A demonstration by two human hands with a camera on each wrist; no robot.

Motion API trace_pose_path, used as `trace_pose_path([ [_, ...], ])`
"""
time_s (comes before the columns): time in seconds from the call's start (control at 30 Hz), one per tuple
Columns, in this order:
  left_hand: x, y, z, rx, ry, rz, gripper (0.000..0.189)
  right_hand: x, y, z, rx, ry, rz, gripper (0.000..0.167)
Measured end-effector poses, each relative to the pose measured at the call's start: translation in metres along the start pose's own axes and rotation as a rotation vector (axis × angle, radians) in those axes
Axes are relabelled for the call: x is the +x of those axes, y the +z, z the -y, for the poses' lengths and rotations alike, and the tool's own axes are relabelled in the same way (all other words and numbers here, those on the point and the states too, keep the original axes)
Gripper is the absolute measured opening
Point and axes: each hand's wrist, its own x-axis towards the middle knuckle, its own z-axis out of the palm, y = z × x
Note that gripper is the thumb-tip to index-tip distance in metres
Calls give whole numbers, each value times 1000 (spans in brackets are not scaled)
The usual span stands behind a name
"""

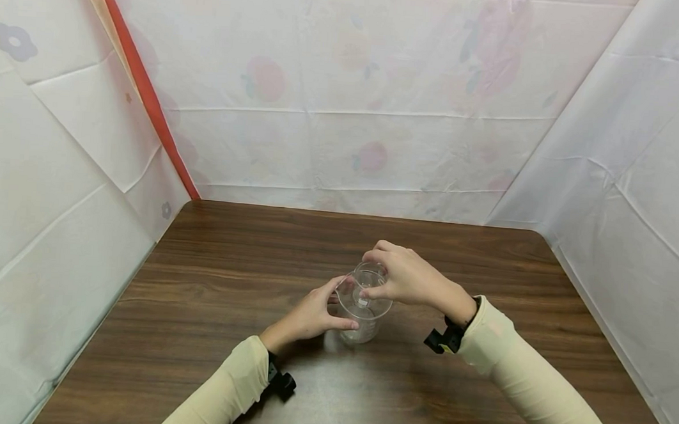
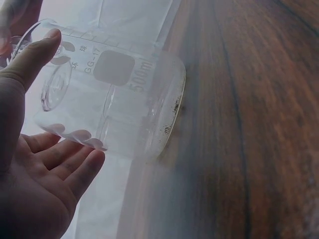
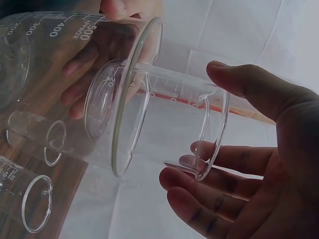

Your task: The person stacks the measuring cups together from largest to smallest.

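Observation:
My left hand (image 1: 311,313) holds a large clear glass beaker (image 2: 114,67) marked 500ml, thumb on one side and fingers on the other. The beaker stands upright, its base at the tabletop. From above, my right hand (image 1: 408,276) grips a smaller graduated beaker (image 3: 174,114) near its rim, between thumb and fingers. The lower part of this small beaker is inside the large one's mouth, its base well above the large beaker's bottom. Both glasses look free of liquid.
At the lower left of the right wrist view lies another small graduated beaker (image 3: 22,189). A further small glass vessel (image 3: 35,134) shows through the large beaker's wall. The brown wooden table (image 1: 195,332) is bounded by white patterned sheets (image 1: 320,147) at the back and sides.

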Motion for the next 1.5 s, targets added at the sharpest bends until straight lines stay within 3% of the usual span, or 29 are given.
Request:
trace_pose_path([
  [1.5,-1,-1,-1,13,-58,25,99,5,19,5,-112,36,141,56],
])
